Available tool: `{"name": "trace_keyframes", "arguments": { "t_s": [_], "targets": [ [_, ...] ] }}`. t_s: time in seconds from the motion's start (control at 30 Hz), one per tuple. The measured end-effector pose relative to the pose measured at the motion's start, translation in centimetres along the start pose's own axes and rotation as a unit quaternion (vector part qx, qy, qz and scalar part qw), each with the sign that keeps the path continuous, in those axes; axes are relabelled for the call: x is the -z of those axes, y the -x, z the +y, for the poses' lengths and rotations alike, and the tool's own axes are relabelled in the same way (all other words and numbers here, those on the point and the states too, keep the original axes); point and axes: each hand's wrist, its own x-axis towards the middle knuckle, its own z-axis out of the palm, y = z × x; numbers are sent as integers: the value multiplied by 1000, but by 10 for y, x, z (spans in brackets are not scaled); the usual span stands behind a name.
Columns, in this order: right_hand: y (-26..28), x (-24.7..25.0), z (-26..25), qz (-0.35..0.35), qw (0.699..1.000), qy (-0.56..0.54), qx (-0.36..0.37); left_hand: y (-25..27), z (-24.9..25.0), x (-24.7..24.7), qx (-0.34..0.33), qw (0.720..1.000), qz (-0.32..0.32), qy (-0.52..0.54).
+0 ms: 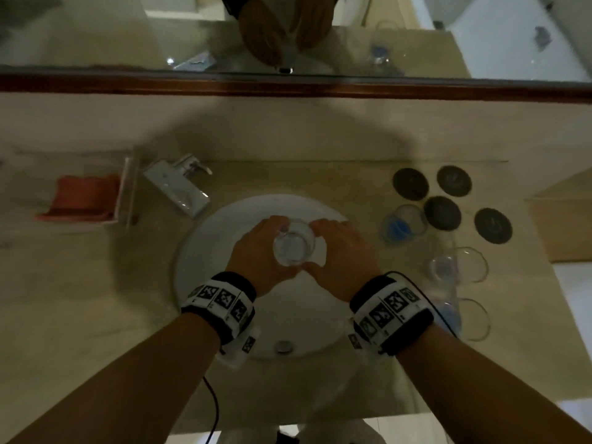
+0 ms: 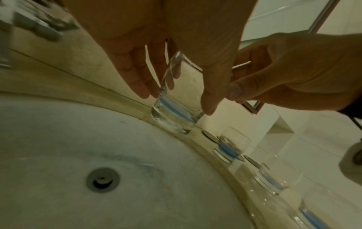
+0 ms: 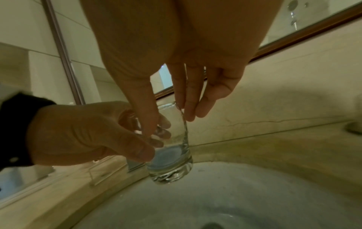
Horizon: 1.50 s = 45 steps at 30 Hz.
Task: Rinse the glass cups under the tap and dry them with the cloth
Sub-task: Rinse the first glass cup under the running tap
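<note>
A clear glass cup (image 1: 293, 248) with a bluish base is held upright over the white sink basin (image 1: 205, 251). My left hand (image 1: 272, 248) grips its left side, fingers and thumb curled round the wall (image 2: 182, 86). My right hand (image 1: 315, 246) holds the right side, thumb in front and fingers (image 3: 188, 108) at the rim. The chrome tap (image 1: 179, 190) stands up and to the left of the cup, with no water visible from it. An orange cloth (image 1: 83, 197) lies on the counter at far left. Three more glass cups (image 1: 403, 224) (image 1: 458, 264) (image 1: 474, 318) stand to the right of the basin.
Several dark round coasters (image 1: 442, 214) lie on the counter at the back right. The drain (image 1: 284, 347) is in the near part of the basin. A mirror with a brown frame (image 1: 288, 86) runs along the back wall. A black cable (image 1: 213, 408) hangs under my left forearm.
</note>
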Motion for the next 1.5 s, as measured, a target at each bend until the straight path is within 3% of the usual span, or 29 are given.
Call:
{"name": "trace_keyframes", "arguments": {
  "t_s": [0.2, 0.37, 0.53, 0.63, 0.73, 0.87, 0.97, 1.03, 1.17, 1.23, 1.3, 1.37, 1.5],
  "targets": [
    [-45, -34, -49, -22, 999, -41, 28, 3, -68, 25, 57, 997, 9, 53],
    [-87, -42, -69, -7, 989, -145, -17, 13, -102, 22, 130, 977, 17, 169],
    [-156, -44, -85, -5, 989, -146, -16, 14, -117, 12, 176, 956, 73, 221],
    [-193, -48, -104, -28, 993, -100, 51, 12, -119, 12, 193, 947, 93, 240],
    [-219, -52, -111, -4, 993, -23, 118, 8, -120, 15, 203, 941, 111, 248],
    [-243, -53, -100, 12, 995, -24, 101, 2, -121, 19, 215, 934, 131, 255],
    [-242, -60, -94, 30, 994, -58, 89, -4, -128, 17, 215, 931, 127, 268],
    [-224, -69, -85, 1, 993, -89, 76, -6, -129, 19, 212, 931, 120, 272],
    [-175, -102, -49, -175, 970, -147, 78, -10, -132, 15, 229, 926, 100, 283],
    [-162, -116, -37, -211, 959, -165, 94, -13, -134, 12, 244, 927, 68, 277],
    [-156, -125, -34, -201, 955, -189, 111, -14, -136, 8, 246, 929, 45, 272],
    [-154, -129, -33, -178, 950, -229, 112, -12, -133, 9, 242, 927, 82, 273],
    [-157, -132, -32, -170, 946, -257, 103, -10, -126, 14, 235, 917, 79, 311]
  ]
}}
